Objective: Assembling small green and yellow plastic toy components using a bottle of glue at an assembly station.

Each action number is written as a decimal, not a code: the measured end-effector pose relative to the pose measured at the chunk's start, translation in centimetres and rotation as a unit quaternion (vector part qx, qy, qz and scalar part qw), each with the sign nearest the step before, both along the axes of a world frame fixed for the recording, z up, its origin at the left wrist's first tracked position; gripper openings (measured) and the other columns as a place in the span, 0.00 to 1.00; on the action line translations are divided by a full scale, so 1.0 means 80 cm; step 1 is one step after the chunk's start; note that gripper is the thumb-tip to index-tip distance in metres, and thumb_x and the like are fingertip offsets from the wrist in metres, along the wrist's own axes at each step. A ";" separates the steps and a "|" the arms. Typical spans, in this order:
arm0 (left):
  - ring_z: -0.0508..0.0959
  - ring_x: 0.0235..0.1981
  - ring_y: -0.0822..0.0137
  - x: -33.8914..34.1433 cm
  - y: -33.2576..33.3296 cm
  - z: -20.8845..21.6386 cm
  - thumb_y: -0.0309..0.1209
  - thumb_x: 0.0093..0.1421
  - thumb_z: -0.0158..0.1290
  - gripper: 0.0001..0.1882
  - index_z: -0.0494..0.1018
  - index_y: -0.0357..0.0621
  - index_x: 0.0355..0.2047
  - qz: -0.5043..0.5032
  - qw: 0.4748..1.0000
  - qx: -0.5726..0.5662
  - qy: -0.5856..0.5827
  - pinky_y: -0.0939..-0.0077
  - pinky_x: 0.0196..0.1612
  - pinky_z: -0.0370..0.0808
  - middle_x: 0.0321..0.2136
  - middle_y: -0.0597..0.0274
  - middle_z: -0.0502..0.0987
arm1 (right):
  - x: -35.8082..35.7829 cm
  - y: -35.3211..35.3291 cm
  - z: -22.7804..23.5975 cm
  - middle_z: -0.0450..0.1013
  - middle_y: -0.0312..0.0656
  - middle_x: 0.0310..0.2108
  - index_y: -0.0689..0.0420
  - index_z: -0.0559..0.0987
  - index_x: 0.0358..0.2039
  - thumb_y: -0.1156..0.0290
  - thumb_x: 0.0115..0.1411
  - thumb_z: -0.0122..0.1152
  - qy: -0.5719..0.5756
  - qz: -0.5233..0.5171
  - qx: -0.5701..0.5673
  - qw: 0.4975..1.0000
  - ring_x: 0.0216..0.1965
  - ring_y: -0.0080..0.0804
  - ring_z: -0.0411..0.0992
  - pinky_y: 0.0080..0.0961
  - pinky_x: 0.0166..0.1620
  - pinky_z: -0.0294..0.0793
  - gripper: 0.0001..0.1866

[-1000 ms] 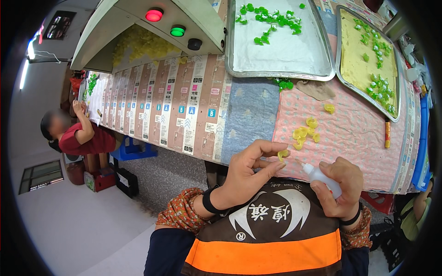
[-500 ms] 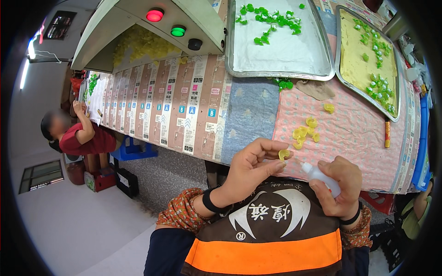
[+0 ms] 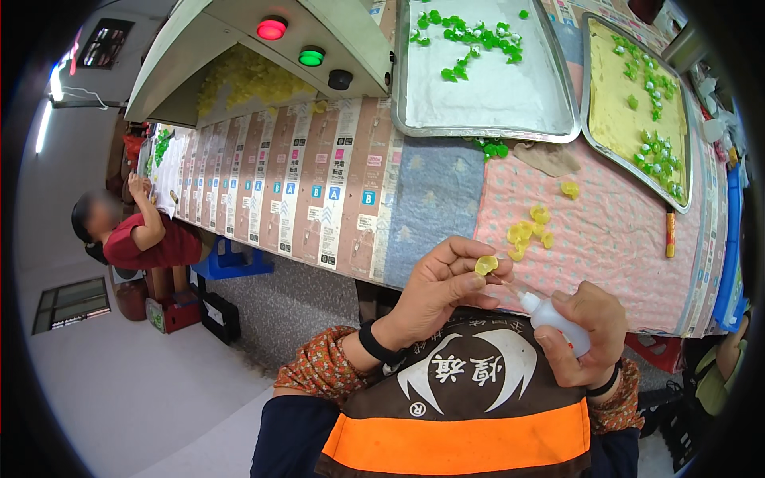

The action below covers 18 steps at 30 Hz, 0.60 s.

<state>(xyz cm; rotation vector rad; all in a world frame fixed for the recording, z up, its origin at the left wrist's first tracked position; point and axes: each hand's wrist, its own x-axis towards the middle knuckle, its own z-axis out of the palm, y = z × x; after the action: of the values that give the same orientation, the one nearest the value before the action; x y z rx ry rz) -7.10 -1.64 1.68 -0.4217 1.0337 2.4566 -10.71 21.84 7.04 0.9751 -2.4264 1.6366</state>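
Note:
Between the thumb and fingers of my left hand [image 3: 443, 279] sits a small yellow translucent cup-shaped piece [image 3: 485, 265]. My right hand [image 3: 588, 325] grips a white squeeze bottle [image 3: 558, 323], tilted with its thin nozzle toward the left hand. The nozzle tip is close to the left fingertips; whether it touches the piece I cannot tell. Just beyond the hands, several loose yellow pieces [image 3: 522, 233] lie in a group on the pink cloth [image 3: 613, 247], and a single one [image 3: 569, 190] lies farther off.
A metal tray [image 3: 486, 134] with green pieces is at the back, and another tray [image 3: 590, 131] is right of it. At left stands a housing with lamps [image 3: 272, 29] over yellow pieces. A glue-stick-like tube [image 3: 670, 235] lies right. A person [image 3: 147, 231] works at far left.
My left hand has turned the yellow piece so its round side shows, shifting it slightly left. The bottle in my right hand has dropped slightly toward me.

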 end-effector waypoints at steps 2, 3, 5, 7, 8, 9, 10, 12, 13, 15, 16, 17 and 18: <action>0.78 0.53 0.57 0.001 -0.001 -0.005 0.23 0.66 0.51 0.13 0.66 0.42 0.50 0.005 1.000 0.017 0.005 0.65 0.46 0.84 0.49 0.48 0.78 | 0.000 -0.002 -0.001 0.71 0.40 0.23 0.61 0.78 0.39 0.73 0.46 0.73 0.003 0.002 -0.002 1.000 0.17 0.34 0.64 0.29 0.20 0.61 0.19; 0.78 0.54 0.59 0.003 -0.002 -0.011 0.23 0.66 0.52 0.14 0.66 0.42 0.51 -0.002 0.999 0.029 0.022 0.67 0.47 0.84 0.51 0.49 0.77 | 0.000 -0.003 -0.002 0.71 0.39 0.23 0.61 0.78 0.39 0.73 0.46 0.73 0.006 0.004 -0.002 1.000 0.17 0.34 0.64 0.29 0.20 0.61 0.19; 0.77 0.55 0.62 0.005 -0.002 -0.013 0.24 0.66 0.53 0.15 0.66 0.42 0.52 -0.007 0.998 0.042 0.038 0.69 0.48 0.83 0.53 0.50 0.76 | 0.001 -0.005 -0.004 0.71 0.39 0.23 0.60 0.78 0.38 0.73 0.46 0.74 0.009 0.008 -0.002 1.000 0.17 0.34 0.64 0.29 0.20 0.60 0.19; 0.77 0.55 0.54 0.004 0.001 -0.012 0.22 0.65 0.53 0.14 0.65 0.44 0.49 0.017 0.999 0.036 0.028 0.64 0.46 0.85 0.49 0.47 0.78 | 0.001 -0.006 -0.004 0.70 0.39 0.22 0.61 0.78 0.38 0.73 0.45 0.74 0.014 0.003 -0.003 1.000 0.16 0.34 0.64 0.29 0.20 0.60 0.18; 0.77 0.55 0.54 0.004 0.001 -0.013 0.22 0.65 0.53 0.14 0.65 0.44 0.49 0.017 0.999 0.037 0.028 0.64 0.46 0.85 0.49 0.47 0.78 | 0.001 -0.006 -0.005 0.70 0.39 0.22 0.61 0.78 0.38 0.73 0.45 0.74 0.015 0.004 -0.003 1.000 0.16 0.34 0.64 0.29 0.20 0.60 0.18; 0.77 0.55 0.54 0.004 0.001 -0.013 0.22 0.65 0.53 0.14 0.64 0.44 0.49 0.019 0.999 0.041 0.030 0.64 0.46 0.85 0.49 0.47 0.78 | 0.001 -0.006 -0.007 0.71 0.39 0.22 0.61 0.78 0.37 0.74 0.45 0.74 0.014 0.006 -0.004 1.000 0.16 0.34 0.64 0.29 0.20 0.60 0.18; 0.77 0.56 0.54 0.004 0.001 -0.013 0.22 0.65 0.53 0.14 0.64 0.44 0.50 0.020 0.998 0.045 0.032 0.63 0.47 0.84 0.50 0.47 0.78 | 0.001 -0.006 -0.007 0.71 0.40 0.22 0.61 0.78 0.37 0.74 0.45 0.74 0.013 0.008 -0.005 1.000 0.16 0.34 0.64 0.29 0.20 0.61 0.18; 0.76 0.56 0.53 0.004 0.001 -0.014 0.22 0.65 0.52 0.14 0.64 0.44 0.49 0.017 0.998 0.042 0.036 0.63 0.47 0.84 0.50 0.47 0.77 | 0.000 -0.009 -0.007 0.72 0.40 0.22 0.61 0.78 0.36 0.74 0.45 0.74 0.012 0.012 -0.007 1.000 0.16 0.35 0.65 0.29 0.20 0.61 0.18; 0.76 0.56 0.53 0.005 0.001 -0.014 0.21 0.65 0.52 0.14 0.64 0.44 0.49 0.013 0.998 0.039 0.040 0.63 0.48 0.84 0.50 0.47 0.77 | 0.000 -0.010 -0.007 0.73 0.41 0.22 0.62 0.78 0.36 0.75 0.44 0.74 0.011 0.015 -0.008 1.000 0.16 0.35 0.65 0.28 0.20 0.62 0.17; 0.76 0.56 0.52 0.005 0.002 -0.013 0.21 0.65 0.52 0.15 0.64 0.44 0.49 0.016 0.998 0.038 0.039 0.62 0.48 0.84 0.50 0.47 0.77 | 0.000 -0.011 -0.007 0.73 0.41 0.22 0.62 0.78 0.35 0.75 0.44 0.74 0.014 0.015 -0.007 1.000 0.16 0.35 0.65 0.28 0.20 0.62 0.17; 0.75 0.57 0.52 0.005 0.002 -0.013 0.20 0.65 0.52 0.15 0.64 0.44 0.49 0.018 0.998 0.038 0.038 0.61 0.48 0.84 0.50 0.46 0.77 | -0.001 -0.011 -0.007 0.73 0.42 0.22 0.62 0.78 0.35 0.75 0.44 0.74 0.018 0.015 -0.006 1.000 0.16 0.35 0.65 0.28 0.20 0.62 0.17; 0.75 0.57 0.52 0.006 0.002 -0.013 0.20 0.65 0.52 0.15 0.64 0.44 0.49 0.018 0.998 0.038 0.038 0.61 0.48 0.84 0.50 0.46 0.77 | -0.001 -0.011 -0.007 0.73 0.42 0.22 0.62 0.78 0.35 0.75 0.44 0.74 0.018 0.015 -0.006 1.000 0.16 0.35 0.65 0.28 0.20 0.62 0.17; 0.77 0.55 0.57 0.006 0.001 -0.013 0.22 0.65 0.53 0.15 0.66 0.42 0.50 0.016 0.998 0.036 0.044 0.65 0.48 0.84 0.51 0.47 0.77 | -0.001 -0.011 -0.008 0.73 0.42 0.22 0.62 0.78 0.34 0.76 0.44 0.74 0.024 0.016 -0.002 1.000 0.15 0.35 0.65 0.28 0.20 0.62 0.17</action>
<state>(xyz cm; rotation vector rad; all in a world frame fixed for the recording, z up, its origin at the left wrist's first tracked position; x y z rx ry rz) -6.62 -1.54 0.60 -0.3113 0.9777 2.5523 -10.80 20.95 6.37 1.0453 -2.3884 1.6087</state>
